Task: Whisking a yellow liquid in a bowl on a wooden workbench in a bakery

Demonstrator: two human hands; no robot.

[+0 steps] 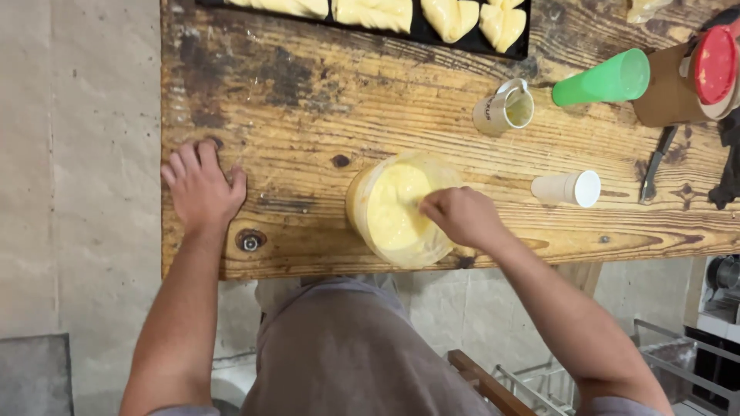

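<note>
A clear plastic tub of yellow creamy mixture stands near the front edge of a worn wooden table. My right hand is closed over the tub's right side, fingers curled as if around a tool; the tool itself is hidden. My left hand lies flat on the table's left corner, fingers spread, holding nothing.
A black tray with shaped yellow dough pieces sits at the back. A small mug, a green cup on its side, a white paper cup, a brown container with a red lid and a knife lie to the right.
</note>
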